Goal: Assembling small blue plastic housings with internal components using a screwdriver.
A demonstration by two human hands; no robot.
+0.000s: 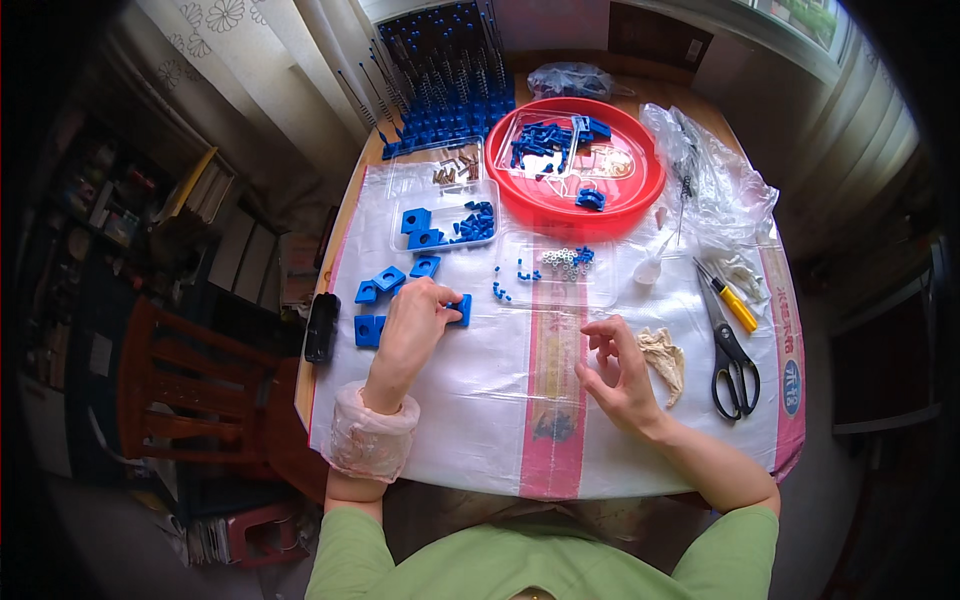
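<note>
My left hand (412, 322) is closed at the fingertips on a blue square plastic block (463, 311), low over the white sheet. The hand hides part of that block. Close by lie more blue blocks with round holes, among them one block (388, 279) beyond the wrist and another (367, 330) beside it. My right hand (622, 372) is held over the sheet with thumb and fingers apart and nothing between them. A crumpled cream cloth (663, 362) lies just right of it. Ahead of both hands, a clear tray (512, 296) carries tiny blue pieces and small pale rings.
Clear boxes (492, 240) with blue parts and brass-coloured pieces stand farther back. Behind them are a red basin (640, 205) and a rack of blue parts with upright rods (440, 125). Black scissors (735, 372), a yellow-handled tool (737, 308) and plastic bags (730, 200) lie right; a black case (321, 328) left.
</note>
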